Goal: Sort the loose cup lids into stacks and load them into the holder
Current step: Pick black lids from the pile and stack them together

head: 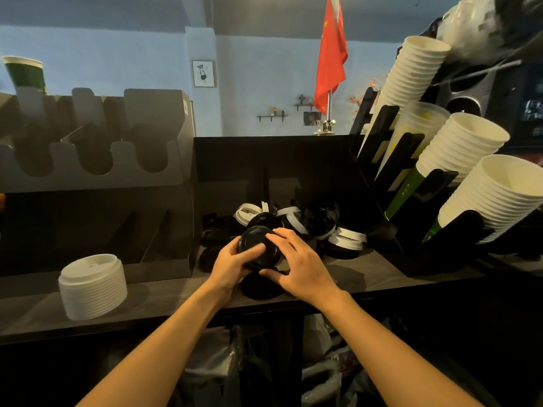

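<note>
A small stack of black lids [258, 249] is held just above the dark counter [164, 301] at the centre. My left hand [233, 264] grips its left side with the thumb on top. My right hand [296, 264] grips its right side, fingers over the top and thumb underneath. Behind them lies a heap of loose black and white lids [305, 221]. A tidy stack of white lids [92, 284] stands on the counter at the left. The grey lid holder [97, 174] with U-shaped slots stands behind that stack.
A black rack [411, 230] at the right holds slanted stacks of white paper cups [496, 195]. More black lids [260, 284] lie on the counter under my hands. Bags sit below the counter. A red flag stands on the far ledge.
</note>
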